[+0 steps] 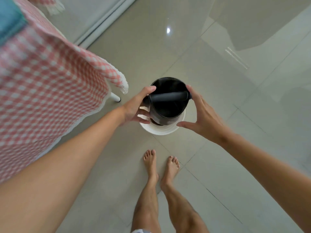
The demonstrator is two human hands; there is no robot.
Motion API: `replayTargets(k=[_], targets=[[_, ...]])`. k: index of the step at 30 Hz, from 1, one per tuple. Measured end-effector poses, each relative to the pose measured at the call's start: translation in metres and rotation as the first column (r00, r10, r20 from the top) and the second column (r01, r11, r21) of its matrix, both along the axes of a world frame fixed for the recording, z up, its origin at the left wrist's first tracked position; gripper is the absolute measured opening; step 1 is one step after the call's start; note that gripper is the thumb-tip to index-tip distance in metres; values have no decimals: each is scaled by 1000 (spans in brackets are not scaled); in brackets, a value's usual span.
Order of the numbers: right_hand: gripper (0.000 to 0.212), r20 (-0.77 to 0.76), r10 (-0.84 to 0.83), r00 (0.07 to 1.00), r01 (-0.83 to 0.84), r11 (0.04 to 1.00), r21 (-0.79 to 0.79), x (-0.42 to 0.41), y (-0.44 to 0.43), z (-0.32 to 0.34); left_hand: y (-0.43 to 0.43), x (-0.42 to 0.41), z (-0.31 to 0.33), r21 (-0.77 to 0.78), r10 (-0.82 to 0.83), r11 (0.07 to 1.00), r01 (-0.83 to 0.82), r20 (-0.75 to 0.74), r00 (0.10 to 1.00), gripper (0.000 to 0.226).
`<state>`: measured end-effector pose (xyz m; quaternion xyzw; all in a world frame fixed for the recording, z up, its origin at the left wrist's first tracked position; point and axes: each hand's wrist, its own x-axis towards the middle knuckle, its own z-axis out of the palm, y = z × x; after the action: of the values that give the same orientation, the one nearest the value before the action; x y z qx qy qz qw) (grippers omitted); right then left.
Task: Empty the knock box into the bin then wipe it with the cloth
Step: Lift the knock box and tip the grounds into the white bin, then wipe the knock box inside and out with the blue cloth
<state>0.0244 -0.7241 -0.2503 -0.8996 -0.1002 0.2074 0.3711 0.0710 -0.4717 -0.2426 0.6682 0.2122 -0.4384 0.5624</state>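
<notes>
The black round knock box (168,105), with a dark bar across its mouth, is held upright above the white bin (159,130) on the floor. My left hand (137,106) grips its left side, thumb on the rim. At the right side, my right hand (200,113) has its fingertips against the rim and its thumb spread below. A blue cloth (9,21) lies on the table at the far left, blurred.
A table under a pink checked tablecloth (50,84) fills the left side, with a white table leg (115,96) near the bin. My bare feet (159,167) stand on the glossy tiled floor just behind the bin.
</notes>
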Motion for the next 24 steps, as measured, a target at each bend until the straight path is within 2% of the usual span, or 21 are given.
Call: replayTargets(k=[3,10,14,17,21,22,24], targets=[[116,30,10,999,-13,996,85,9,7,71,1,2,75,-42,20,999,-19,12,1000,68],[124,2,67,998,-64,958,281,19,33,219,32,-7,221,-78,62,995,-53,109,992,81],[122,-39,114,993,-94,936,338,18,59,284,55,-26,281,-76,160,986,-148,206,965,72],[122,-18,169,985,-154,934,322,12,87,321,76,-47,319,-35,203,979,-203,325,924,60],[121,26,225,974,-222,927,303,-1,139,356,121,-83,362,29,162,978,-208,530,832,35],[122,25,239,971,-235,923,304,-4,154,364,135,-93,371,43,139,979,-201,577,805,32],[122,28,275,961,-270,912,308,-13,193,380,172,-119,391,68,92,981,-181,658,748,41]])
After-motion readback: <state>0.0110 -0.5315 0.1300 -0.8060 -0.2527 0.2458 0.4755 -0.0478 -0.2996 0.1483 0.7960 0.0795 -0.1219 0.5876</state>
